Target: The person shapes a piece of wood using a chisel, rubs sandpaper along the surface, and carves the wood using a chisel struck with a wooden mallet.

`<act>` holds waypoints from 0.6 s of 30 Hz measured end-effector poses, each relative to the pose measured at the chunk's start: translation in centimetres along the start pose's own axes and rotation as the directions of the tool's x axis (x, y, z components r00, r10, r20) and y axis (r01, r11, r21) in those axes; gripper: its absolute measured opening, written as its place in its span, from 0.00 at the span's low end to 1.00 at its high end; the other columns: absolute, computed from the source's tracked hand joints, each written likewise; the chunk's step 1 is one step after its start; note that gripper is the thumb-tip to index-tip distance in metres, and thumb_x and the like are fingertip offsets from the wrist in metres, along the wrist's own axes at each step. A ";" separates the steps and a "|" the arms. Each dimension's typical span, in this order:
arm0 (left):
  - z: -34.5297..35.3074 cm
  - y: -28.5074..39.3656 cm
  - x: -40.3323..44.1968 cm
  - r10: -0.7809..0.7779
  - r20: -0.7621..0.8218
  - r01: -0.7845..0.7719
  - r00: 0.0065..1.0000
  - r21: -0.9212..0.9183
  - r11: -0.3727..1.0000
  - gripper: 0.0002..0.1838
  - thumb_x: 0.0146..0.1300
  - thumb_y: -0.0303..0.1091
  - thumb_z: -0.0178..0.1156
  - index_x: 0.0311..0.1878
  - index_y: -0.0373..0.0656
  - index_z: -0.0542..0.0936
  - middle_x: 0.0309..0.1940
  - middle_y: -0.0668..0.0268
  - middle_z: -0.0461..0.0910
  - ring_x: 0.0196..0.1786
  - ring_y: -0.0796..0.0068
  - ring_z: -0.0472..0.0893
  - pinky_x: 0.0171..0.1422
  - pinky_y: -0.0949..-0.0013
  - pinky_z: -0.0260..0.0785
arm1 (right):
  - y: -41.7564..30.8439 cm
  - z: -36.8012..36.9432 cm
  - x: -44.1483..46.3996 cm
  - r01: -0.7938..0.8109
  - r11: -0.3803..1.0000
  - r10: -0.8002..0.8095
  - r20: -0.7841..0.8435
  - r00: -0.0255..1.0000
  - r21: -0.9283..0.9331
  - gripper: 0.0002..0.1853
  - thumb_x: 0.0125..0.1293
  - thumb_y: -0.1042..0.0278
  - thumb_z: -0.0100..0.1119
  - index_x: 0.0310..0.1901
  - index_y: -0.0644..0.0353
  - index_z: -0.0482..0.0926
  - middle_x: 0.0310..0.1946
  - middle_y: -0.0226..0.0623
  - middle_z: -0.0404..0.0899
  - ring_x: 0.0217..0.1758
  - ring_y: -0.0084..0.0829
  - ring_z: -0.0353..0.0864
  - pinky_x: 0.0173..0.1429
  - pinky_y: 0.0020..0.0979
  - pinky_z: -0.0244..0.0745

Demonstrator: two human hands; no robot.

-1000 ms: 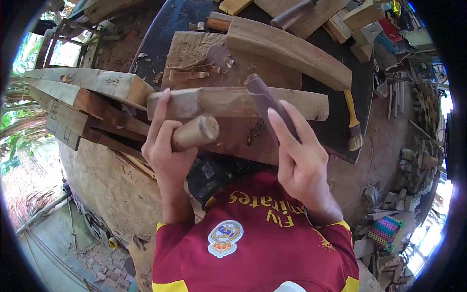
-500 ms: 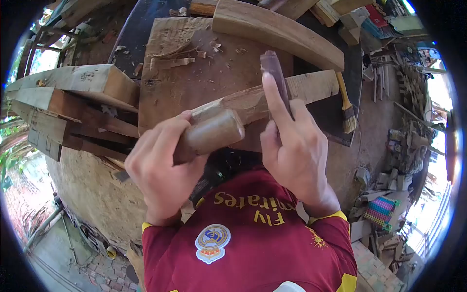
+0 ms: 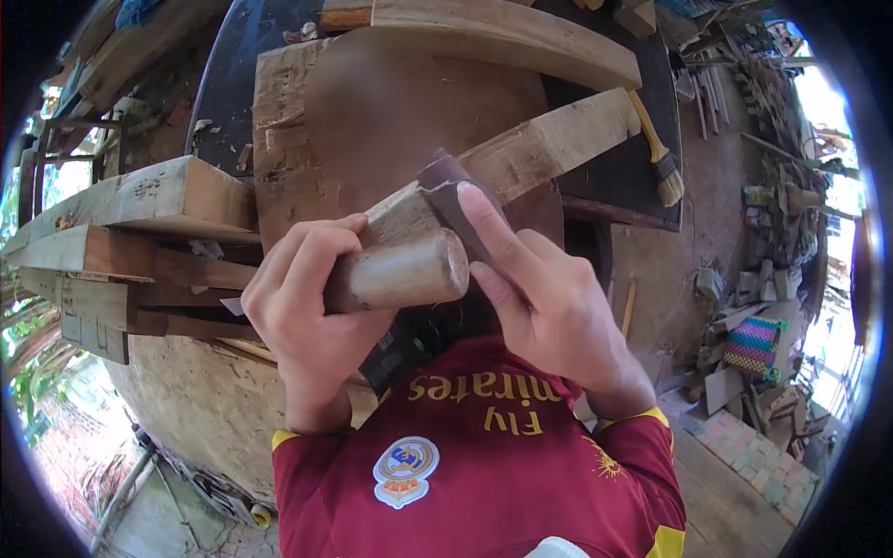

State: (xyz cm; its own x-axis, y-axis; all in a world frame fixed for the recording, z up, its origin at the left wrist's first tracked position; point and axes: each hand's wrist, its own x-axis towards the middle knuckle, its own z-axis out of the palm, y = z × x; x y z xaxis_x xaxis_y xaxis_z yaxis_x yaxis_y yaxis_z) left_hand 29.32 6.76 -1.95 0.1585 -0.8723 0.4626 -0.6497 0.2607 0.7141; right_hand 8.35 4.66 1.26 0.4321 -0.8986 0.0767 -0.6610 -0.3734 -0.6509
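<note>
Around a dark table (image 3: 609,193)
Curved timber (image 3: 507,48) along the far side; yellow-handled brush (image 3: 656,153) near the right edge; squared beams (image 3: 212,197) at left; multicoloured woven bag (image 3: 752,346) at right.

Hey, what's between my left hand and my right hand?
In the head view, the rounded wooden piece in your left hand and part of the dark strip in your right hand.

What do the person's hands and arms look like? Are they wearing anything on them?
The left hand and right hand are bare, with nothing worn on them that I can see. Higher up are short sleeves, dark red with bright yellow edges.
</note>
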 end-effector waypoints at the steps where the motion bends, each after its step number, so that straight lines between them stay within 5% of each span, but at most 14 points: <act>1: -0.1 -0.1 0.1 0.008 0.011 -0.008 1.000 -0.002 1.000 0.18 0.32 0.26 0.73 0.30 0.40 0.77 0.32 0.59 0.84 0.34 0.62 0.85 0.38 0.69 0.75 | 0.0 -0.3 0.1 -0.018 0.999 0.018 -0.011 1.000 -0.034 0.29 0.65 0.79 0.58 0.69 0.58 0.69 0.49 0.55 0.81 0.38 0.49 0.83 0.46 0.39 0.77; 5: -0.5 -0.3 0.5 0.036 0.041 -0.037 0.998 0.001 0.999 0.18 0.32 0.26 0.74 0.30 0.40 0.78 0.31 0.60 0.84 0.33 0.62 0.85 0.37 0.69 0.75 | 0.8 0.0 0.8 -0.060 0.979 0.028 -0.160 0.987 -0.196 0.28 0.65 0.80 0.56 0.68 0.58 0.70 0.46 0.52 0.82 0.36 0.49 0.83 0.43 0.40 0.77; 8: -0.5 -0.4 0.5 0.050 0.038 -0.050 0.998 0.002 0.999 0.18 0.31 0.26 0.74 0.30 0.39 0.78 0.31 0.59 0.84 0.32 0.63 0.85 0.37 0.69 0.75 | 0.1 0.3 -0.6 -0.015 0.994 0.016 0.006 1.000 -0.112 0.28 0.66 0.80 0.56 0.68 0.61 0.70 0.50 0.52 0.81 0.42 0.50 0.84 0.46 0.40 0.79; 12: -0.2 -0.8 0.2 0.039 0.006 -0.039 0.999 -0.013 0.999 0.18 0.30 0.26 0.74 0.29 0.38 0.78 0.30 0.58 0.84 0.31 0.65 0.84 0.36 0.70 0.75 | 1.4 -0.2 0.6 -0.073 0.974 0.048 -0.121 0.991 -0.213 0.27 0.65 0.79 0.57 0.68 0.62 0.70 0.50 0.52 0.81 0.40 0.49 0.84 0.46 0.40 0.79; 16: 0.1 -0.3 0.2 0.019 -0.011 -0.019 1.000 0.012 1.000 0.18 0.31 0.26 0.73 0.28 0.37 0.77 0.30 0.57 0.84 0.31 0.66 0.85 0.36 0.70 0.75 | -0.4 -0.5 -0.4 -0.006 0.989 0.030 0.164 0.986 -0.145 0.27 0.65 0.78 0.59 0.67 0.62 0.70 0.47 0.53 0.82 0.35 0.47 0.83 0.42 0.38 0.78; 18: 0.2 -0.3 0.0 0.010 -0.017 -0.010 1.000 0.013 1.000 0.18 0.31 0.27 0.74 0.28 0.37 0.78 0.30 0.57 0.84 0.32 0.66 0.85 0.36 0.70 0.75 | 1.7 -0.5 0.3 0.022 0.982 -0.029 -0.035 0.999 -0.186 0.29 0.64 0.76 0.62 0.68 0.63 0.69 0.44 0.53 0.83 0.31 0.44 0.82 0.38 0.36 0.78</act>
State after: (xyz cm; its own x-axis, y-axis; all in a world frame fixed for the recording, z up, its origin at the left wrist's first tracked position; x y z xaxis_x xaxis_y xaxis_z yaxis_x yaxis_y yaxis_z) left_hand 29.40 6.61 -2.26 0.1646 -0.8626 0.4783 -0.6610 0.2635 0.7026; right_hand 7.03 3.64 0.55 0.4292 -0.8950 0.1218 -0.7539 -0.4292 -0.4975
